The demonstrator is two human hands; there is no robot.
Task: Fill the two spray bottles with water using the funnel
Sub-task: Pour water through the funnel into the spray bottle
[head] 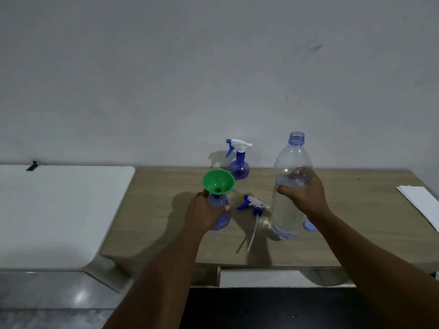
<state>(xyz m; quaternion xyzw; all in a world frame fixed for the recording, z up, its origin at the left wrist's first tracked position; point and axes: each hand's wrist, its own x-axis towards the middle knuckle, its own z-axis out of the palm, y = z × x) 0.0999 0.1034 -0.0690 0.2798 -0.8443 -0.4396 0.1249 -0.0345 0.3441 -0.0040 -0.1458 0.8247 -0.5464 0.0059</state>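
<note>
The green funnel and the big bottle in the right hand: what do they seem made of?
Green funnel: probably plastic, opaque, smooth, evenly coloured. Big bottle: likely thin clear plastic; fingers of the right hand show through its wall.

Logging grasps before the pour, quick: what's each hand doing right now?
Left hand: grips the spray bottle with the funnel in its neck.
Right hand: grips the uncapped water bottle.

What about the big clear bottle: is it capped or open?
Open. The big clear bottle shows a bare threaded neck with no cap, while the right hand grips its middle.
</note>
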